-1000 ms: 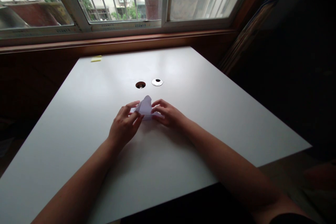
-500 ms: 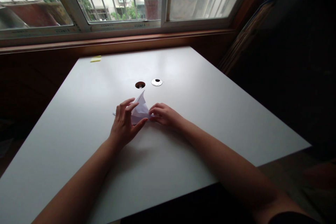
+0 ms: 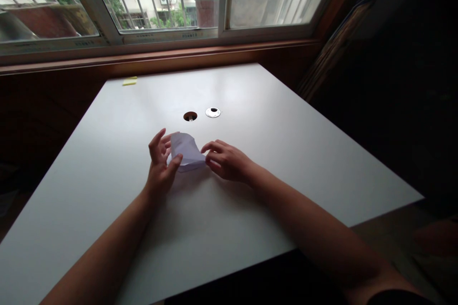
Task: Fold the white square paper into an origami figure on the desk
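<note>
A folded piece of white paper point(image 3: 186, 151) is held between my two hands, just above the white tabletop. My left hand point(image 3: 161, 159) grips its left side, thumb on the near face and fingers behind, partly hidden by the paper. At the right, the paper narrows to a tip, which my right hand point(image 3: 223, 159) pinches between thumb and fingers. The paper's upper part stands up and leans toward the left hand.
Beyond the hands, the white table point(image 3: 286, 152) has a round cable hole point(image 3: 190, 116) with a round grommet cover point(image 3: 213, 112) beside it. Yellow sticky notes point(image 3: 130, 81) lie at the far left edge. A barred window point(image 3: 161, 0) rises behind the table.
My left hand has shifted left and turned, its thumb now on the paper's near face. The paper's raised point has swung left, showing a broader face. My right hand keeps its pinch.
</note>
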The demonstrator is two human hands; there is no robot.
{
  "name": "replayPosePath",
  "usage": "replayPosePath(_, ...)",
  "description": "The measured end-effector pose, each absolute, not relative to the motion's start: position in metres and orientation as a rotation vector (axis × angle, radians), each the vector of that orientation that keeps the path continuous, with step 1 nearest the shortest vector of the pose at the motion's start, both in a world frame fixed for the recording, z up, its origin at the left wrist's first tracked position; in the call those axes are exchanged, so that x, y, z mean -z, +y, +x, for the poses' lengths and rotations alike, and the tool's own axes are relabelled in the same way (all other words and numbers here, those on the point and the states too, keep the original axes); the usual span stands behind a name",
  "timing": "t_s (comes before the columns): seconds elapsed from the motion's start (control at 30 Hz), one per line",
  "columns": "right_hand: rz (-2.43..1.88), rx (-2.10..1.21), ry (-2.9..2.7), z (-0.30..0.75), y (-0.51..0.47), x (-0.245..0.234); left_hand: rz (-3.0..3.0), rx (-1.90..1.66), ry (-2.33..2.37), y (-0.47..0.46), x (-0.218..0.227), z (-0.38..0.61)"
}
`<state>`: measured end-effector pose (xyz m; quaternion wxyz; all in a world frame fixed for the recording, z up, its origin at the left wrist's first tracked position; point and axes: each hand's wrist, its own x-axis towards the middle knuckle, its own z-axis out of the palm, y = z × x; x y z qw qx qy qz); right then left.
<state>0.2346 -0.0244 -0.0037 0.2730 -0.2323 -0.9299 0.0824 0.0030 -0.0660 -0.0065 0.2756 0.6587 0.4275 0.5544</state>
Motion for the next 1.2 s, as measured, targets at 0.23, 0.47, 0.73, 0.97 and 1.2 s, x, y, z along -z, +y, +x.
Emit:
replayPosePath(0.23, -0.536, -0.201, -2.552, 0.232, -0.036, -0.003, 1.671, -1.492, 1.108, -0.075, -0.014, 0.003)
replayPosePath(0.47, -0.481, -0.249, -2.545, 0.24, -0.04, -0.008, 1.73, -1.278, 1.261, -0.073, -0.044, 0.003)
replayPosePath(0.73, -0.448, -0.411, -2.504, 0.246, -0.043, -0.01, 2.455, -0.745, 1.384, -0.05, -0.095, -0.022)
replayPosePath(0.97, -0.484, -0.403, -2.537, 0.246, -0.044, -0.01, 2.461, 0.079, 1.138, -0.007, -0.115, -0.035)
replayPosePath(1.2, -0.488, -0.374, -2.532, 0.245, -0.044, -0.008, 1.981, 0.503, 1.327, 0.0, -0.132, -0.021)
